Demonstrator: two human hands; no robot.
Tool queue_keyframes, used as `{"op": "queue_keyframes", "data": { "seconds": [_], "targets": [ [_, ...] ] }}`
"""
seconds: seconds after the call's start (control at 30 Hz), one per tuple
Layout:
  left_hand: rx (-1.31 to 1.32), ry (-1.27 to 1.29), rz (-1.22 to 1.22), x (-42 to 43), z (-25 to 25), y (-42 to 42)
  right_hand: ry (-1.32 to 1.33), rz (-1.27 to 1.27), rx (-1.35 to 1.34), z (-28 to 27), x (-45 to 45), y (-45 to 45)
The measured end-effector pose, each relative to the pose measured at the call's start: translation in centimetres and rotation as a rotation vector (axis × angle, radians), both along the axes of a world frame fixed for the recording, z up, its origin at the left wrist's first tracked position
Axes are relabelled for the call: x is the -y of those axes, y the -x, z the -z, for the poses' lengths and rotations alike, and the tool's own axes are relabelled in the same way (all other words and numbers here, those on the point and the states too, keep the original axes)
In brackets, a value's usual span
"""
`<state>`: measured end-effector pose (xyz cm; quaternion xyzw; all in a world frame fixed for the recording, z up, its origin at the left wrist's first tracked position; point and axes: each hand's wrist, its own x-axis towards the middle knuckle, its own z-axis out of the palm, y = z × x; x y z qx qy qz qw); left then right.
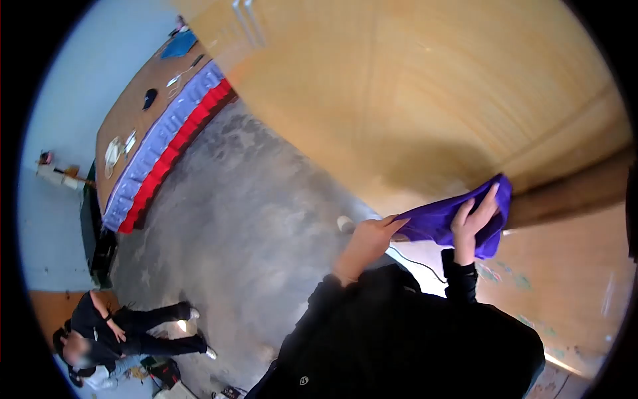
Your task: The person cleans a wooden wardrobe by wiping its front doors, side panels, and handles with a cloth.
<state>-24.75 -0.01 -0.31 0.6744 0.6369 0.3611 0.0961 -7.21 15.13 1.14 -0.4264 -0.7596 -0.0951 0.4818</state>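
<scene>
A purple cloth (428,221) is stretched between my two hands against a light wooden cabinet (319,86). My left hand (367,245) is closed on the cloth's left end. My right hand (474,218) lies over its right part, fingers stretched out and thumb apart, with the fabric beneath and around the fingertips. Part of the cloth hangs beside my right wrist, which has a black band or cuff. Folds hide how the fabric lies under my right fingers.
A long table (123,110) with a lilac and red skirt (174,136) carries a cap (150,98), cables and a blue item (178,45). A person in dark clothes (100,329) is at lower left on the grey floor (219,199). Metal handles (249,23) show on the cabinet.
</scene>
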Motion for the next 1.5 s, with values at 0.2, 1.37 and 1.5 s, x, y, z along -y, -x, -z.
{"op": "queue_keyframes", "data": {
  "seconds": [0.2, 1.37, 1.5],
  "targets": [
    [-0.088, -0.072, -0.16, -3.7, -0.8, 10.7, 0.014, 0.02, 0.086, 0.5, -6.4, 12.4],
    [-0.125, -0.023, -0.181, -7.7, 2.2, 68.7, 0.162, -0.026, 0.03, 12.0, -9.6, 67.5],
    [-0.102, 0.071, -0.192, -3.3, 3.1, 74.7, 0.47, -0.181, 0.192, 11.8, -7.1, 77.0]
  ]
}}
